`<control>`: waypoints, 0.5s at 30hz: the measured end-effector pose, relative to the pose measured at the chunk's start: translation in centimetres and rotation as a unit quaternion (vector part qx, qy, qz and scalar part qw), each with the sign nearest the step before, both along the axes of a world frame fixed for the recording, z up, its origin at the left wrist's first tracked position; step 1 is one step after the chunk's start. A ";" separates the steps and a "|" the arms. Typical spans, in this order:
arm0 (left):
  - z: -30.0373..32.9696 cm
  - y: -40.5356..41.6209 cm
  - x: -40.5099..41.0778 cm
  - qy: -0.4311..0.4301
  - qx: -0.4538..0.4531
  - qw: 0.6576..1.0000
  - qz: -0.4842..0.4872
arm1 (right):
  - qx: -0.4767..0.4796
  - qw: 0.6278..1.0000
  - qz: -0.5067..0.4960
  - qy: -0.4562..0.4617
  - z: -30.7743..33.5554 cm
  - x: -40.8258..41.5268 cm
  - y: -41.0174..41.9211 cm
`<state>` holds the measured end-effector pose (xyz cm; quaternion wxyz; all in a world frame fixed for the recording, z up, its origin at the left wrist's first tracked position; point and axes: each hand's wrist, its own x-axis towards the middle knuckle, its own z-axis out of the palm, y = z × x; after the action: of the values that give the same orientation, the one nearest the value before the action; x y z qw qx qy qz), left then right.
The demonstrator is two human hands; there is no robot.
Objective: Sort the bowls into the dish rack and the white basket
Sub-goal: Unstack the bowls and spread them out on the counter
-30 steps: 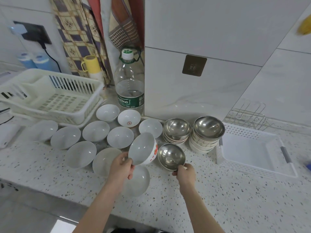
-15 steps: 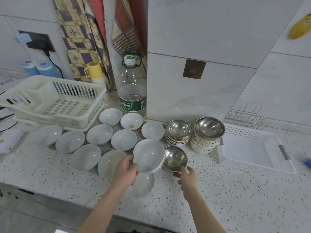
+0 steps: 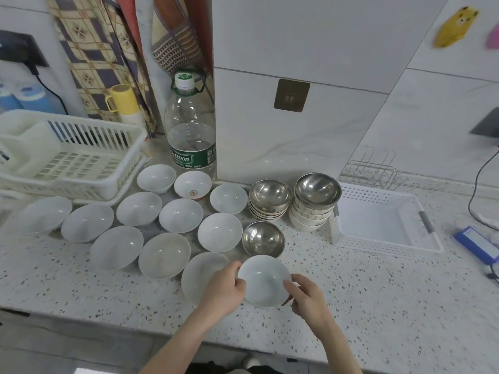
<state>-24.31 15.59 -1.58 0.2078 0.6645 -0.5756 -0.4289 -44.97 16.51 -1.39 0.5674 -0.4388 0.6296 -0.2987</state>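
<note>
Home kitchen: speckled countertop point(image 3: 378, 306), dish rack point(image 3: 67, 163), bowls point(image 3: 181, 215).

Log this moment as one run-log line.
left hand: holds small white ceramic bowl | right hand: holds same bowl | white slatted dish rack: no bowls | white perforated basket: no bowls

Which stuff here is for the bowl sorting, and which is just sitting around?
For the job:
white bowl held by left hand and right hand
loose steel bowl
dish rack
white basket

Just lying about:
water bottle
yellow cup
blue box
</note>
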 end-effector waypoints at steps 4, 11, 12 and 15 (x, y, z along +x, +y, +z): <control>-0.4 0.2 -1.7 -0.027 -0.004 0.999 -0.017 | 0.007 0.995 0.020 0.099 -0.6 -1.2 0.5; -1.0 1.5 -2.5 -0.040 0.046 0.997 -0.045 | 0.013 0.990 0.035 0.139 -2.3 -1.9 0.5; -1.0 1.8 -2.6 -0.040 0.046 0.997 -0.049 | 0.013 0.989 0.040 0.139 -2.5 -1.8 0.4; -0.9 2.5 -2.6 -0.072 0.023 0.994 -0.073 | 0.017 0.990 0.046 0.135 -3.0 -1.4 0.2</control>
<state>-26.94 18.10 -2.48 0.1184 0.6546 -0.6261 -0.4068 -46.38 16.66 -4.36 0.4976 -0.4944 0.6842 -0.1995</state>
